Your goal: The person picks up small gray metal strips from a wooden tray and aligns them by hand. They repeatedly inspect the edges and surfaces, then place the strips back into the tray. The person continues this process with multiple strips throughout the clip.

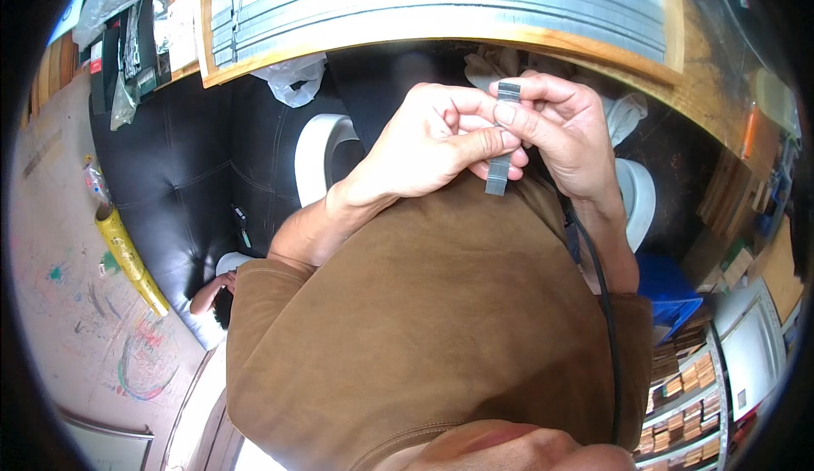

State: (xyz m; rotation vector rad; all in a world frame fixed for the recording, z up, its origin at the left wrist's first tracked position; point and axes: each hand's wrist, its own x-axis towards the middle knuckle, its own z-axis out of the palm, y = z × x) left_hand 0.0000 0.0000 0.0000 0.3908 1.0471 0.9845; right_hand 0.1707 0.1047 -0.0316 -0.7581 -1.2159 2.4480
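Both of my hands hold one small grey metal strip (500, 174), upright in front of my brown shirt. My left hand (428, 144) pinches its middle with thumb and fingers. My right hand (564, 128) grips its upper end, with the index finger and thumb over the top. The strip's notched top end and its lower end stick out from between the fingers. Behind the hands lies a wooden workbench (441, 47) that carries long grey metal strips (441, 0) side by side.
A black padded seat (191, 174) is to the left, with a yellow roll (127, 259) beside it on the paint-stained floor. A black cable (606, 318) runs down my right side. Shelves of small wooden pieces (687, 395) stand lower right, next to a blue crate (674, 293).
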